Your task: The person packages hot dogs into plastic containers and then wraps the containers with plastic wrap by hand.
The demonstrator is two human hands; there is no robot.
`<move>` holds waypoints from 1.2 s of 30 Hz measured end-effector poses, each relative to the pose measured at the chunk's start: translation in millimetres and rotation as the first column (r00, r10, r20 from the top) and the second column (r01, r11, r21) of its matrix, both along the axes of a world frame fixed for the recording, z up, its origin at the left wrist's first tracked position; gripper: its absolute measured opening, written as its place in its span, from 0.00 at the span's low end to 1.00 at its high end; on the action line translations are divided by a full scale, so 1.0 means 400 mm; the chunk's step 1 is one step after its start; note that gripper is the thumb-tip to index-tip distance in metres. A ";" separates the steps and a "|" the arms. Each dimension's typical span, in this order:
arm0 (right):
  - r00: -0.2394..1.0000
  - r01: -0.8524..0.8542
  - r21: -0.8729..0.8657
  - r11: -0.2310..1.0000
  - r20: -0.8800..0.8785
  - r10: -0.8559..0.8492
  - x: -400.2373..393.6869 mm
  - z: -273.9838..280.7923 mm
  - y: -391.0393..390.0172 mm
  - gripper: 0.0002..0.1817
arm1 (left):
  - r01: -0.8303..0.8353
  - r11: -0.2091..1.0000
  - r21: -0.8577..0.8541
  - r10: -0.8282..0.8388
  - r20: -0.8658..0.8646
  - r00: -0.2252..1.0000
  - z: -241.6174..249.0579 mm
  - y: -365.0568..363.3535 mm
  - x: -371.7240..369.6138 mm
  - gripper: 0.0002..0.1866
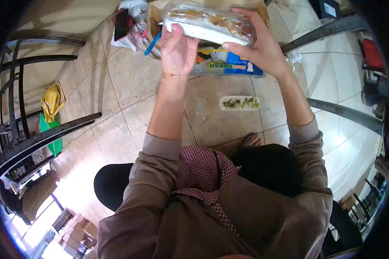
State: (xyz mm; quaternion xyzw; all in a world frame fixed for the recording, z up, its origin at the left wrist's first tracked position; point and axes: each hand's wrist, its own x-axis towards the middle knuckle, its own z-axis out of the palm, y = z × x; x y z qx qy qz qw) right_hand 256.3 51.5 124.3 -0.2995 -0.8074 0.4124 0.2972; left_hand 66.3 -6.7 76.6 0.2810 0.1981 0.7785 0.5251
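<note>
Both my hands hold a long white tray of food covered in clear plastic wrap (pixel 209 25), raised above an open cardboard box (pixel 229 62) with "FRESH" printed on its side. My left hand (pixel 177 51) grips the tray's left end from below, thumb on its side. Around the right end are the fingers and thumb of my right hand (pixel 257 41). A blue pen-like item (pixel 152 43) lies just left of my left hand. On the tiled floor below the box sits a small white tray with green pieces (pixel 240 103).
A dark phone (pixel 121 24) lies on crumpled plastic at the upper left. Black metal frame legs (pixel 52 134) stand at left, and more (pixel 345 114) at right. A yellow bag (pixel 52 102) hangs by a green item (pixel 52 136). Cardboard boxes (pixel 78 231) are stacked lower left.
</note>
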 end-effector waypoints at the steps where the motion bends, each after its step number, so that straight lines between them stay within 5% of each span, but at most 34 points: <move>1: 0.996 0.055 0.055 0.997 -0.076 -0.051 -0.014 0.021 0.000 0.41 | -0.037 0.999 0.030 0.034 0.086 0.996 0.035 0.015 0.013 0.29; 6: 0.984 0.135 0.129 0.982 -0.136 -0.118 -0.054 0.177 -0.021 0.39 | -0.242 0.970 0.037 0.237 0.106 0.966 0.213 0.050 0.052 0.42; 8: 0.988 0.115 0.095 0.989 -0.118 -0.104 -0.073 0.220 -0.033 0.39 | -0.166 0.986 0.007 0.162 0.176 0.971 0.258 0.056 0.038 0.42; 10: 0.991 0.082 0.259 0.962 -0.123 -0.051 -0.092 0.255 -0.035 0.40 | -0.204 0.975 -0.092 0.218 0.173 0.961 0.306 0.082 0.008 0.37; 11: 0.991 0.079 0.278 0.957 -0.128 -0.045 -0.096 0.274 -0.034 0.40 | -0.078 0.995 -0.058 0.093 0.335 0.938 0.298 0.104 -0.041 0.33; 16: 0.999 0.028 0.540 0.841 -0.035 -0.011 -0.122 0.372 0.011 0.40 | -0.052 0.997 -0.061 0.066 0.258 0.964 0.410 0.130 -0.101 0.33; 18: 0.968 0.000 0.766 0.643 -0.163 0.193 -0.143 0.412 0.041 0.39 | -0.088 0.993 -0.080 0.102 0.201 0.974 0.462 0.133 -0.117 0.32; 19: 0.941 -0.055 0.690 0.721 -0.207 0.269 -0.151 0.432 0.042 0.38 | -0.091 0.994 -0.060 0.101 0.198 0.975 0.488 0.131 -0.122 0.32; 31: 0.932 -0.066 0.860 0.506 -0.128 0.340 -0.291 0.584 -0.014 0.37 | -0.013 0.999 0.036 0.007 0.163 0.987 0.585 0.102 -0.280 0.30; 33: 0.934 -0.055 0.877 0.478 -0.124 0.334 -0.316 0.578 -0.020 0.36 | 0.224 0.949 0.221 -0.273 0.225 0.935 0.571 0.105 -0.327 0.30; 36: 0.940 -0.025 0.889 0.457 -0.135 0.315 -0.334 0.561 -0.028 0.34 | 0.189 0.974 0.125 -0.217 0.274 0.937 0.579 0.085 -0.319 0.31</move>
